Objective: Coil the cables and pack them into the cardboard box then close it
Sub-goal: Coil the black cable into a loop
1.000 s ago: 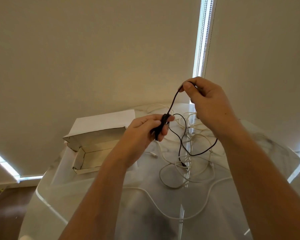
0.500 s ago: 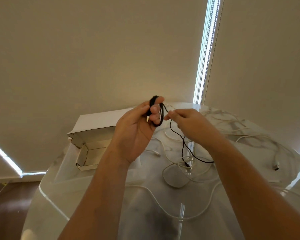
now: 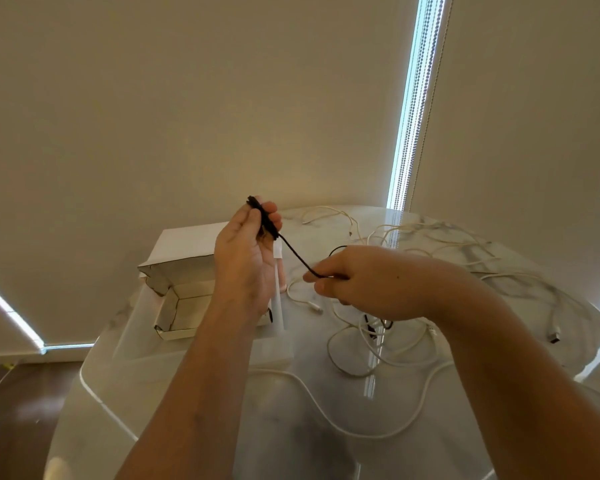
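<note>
Beige blinds [image 3: 187,116] fill the background from 9 to 3 o'clock, split near 1 o'clock by a bright strip of window [image 3: 414,98]. Below them a glossy marbled table [image 3: 194,382] takes up the lower half of the view. On it at about 9 o'clock from the hands sits the cardboard box [image 3: 184,282], open, its lid standing up at the back. Loose white cables [image 3: 378,433] sprawl over the table from 1 o'clock round to 5 o'clock, one running in a long wave toward 6 o'clock. Above the table, the left hand [image 3: 245,261] is raised near centre, palm toward the camera, fingers curled round a small bundle of the black cable [image 3: 297,252]. That cable runs taut toward 4 o'clock into the right hand [image 3: 364,282], which pinches it between thumb and fingertips; the rest drops behind this hand to the table at 5 o'clock
</note>
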The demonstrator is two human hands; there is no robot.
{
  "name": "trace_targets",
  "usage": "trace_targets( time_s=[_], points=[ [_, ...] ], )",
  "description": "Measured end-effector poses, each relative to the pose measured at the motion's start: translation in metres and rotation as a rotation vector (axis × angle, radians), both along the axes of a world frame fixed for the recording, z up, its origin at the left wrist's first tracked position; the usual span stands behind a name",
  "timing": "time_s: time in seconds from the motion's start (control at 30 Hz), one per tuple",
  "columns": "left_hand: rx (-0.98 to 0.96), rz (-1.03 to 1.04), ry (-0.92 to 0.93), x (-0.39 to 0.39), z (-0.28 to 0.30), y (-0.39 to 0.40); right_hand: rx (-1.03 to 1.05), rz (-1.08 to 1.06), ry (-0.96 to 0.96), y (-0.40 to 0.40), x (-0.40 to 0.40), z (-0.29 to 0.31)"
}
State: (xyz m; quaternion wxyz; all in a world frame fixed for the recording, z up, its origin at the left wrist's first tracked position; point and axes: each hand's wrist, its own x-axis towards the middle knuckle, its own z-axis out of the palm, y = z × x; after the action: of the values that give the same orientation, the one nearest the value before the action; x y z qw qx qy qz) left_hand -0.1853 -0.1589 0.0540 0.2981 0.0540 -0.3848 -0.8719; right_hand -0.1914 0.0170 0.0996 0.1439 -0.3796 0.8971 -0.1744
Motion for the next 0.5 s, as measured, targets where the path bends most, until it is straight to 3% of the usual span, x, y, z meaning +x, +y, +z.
trace_targets(
  time_s=[0.1,0.33,0.5],
  points=[
    [-0.136,0.035,-0.030,0.000,-0.001,0.000,-0.023,0.003,0.068,0.006,0.011,0.013],
    [-0.715,0.055,-0.140,-0.002,-0.011,0.011,-0.137,-0.021,0.197,0.022,0.014,0.030],
    [-0.878,-0.088,-0.166,0.000,-0.017,0.015,-0.385,-0.020,0.239,0.026,0.004,0.032]
  ],
)
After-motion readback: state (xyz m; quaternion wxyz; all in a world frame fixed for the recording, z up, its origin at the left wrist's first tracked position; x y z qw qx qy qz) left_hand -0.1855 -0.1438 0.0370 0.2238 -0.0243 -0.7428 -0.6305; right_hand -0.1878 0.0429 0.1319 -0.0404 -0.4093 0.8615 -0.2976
